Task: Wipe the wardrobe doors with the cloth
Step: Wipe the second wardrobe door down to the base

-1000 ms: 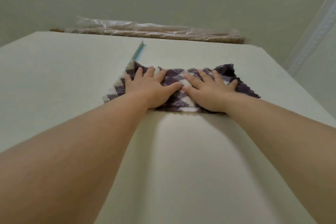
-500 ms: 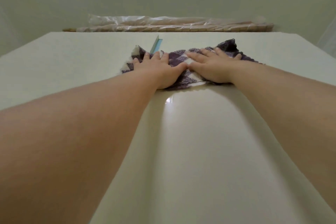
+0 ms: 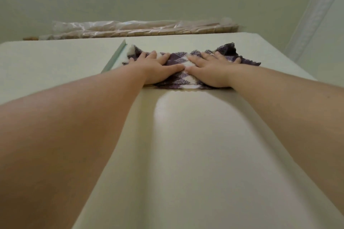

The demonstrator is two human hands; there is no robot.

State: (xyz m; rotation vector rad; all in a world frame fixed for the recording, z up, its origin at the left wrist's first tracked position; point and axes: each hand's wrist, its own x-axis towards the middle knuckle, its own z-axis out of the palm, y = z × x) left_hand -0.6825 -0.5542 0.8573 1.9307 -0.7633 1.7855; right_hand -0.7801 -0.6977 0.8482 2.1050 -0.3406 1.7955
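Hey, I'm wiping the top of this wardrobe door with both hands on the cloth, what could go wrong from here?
The cloth sits near the door's top edge, beside the plastic-wrapped bundle on the wardrobe; a longer upward stroke could nudge it.

The left hand presses next to the gap between the doors, so cloth or fingers might catch there.

Both hands lie flat, right hand included, so the cloth may slip.

cloth middle: under 2 hands | forearms: cut off by edges
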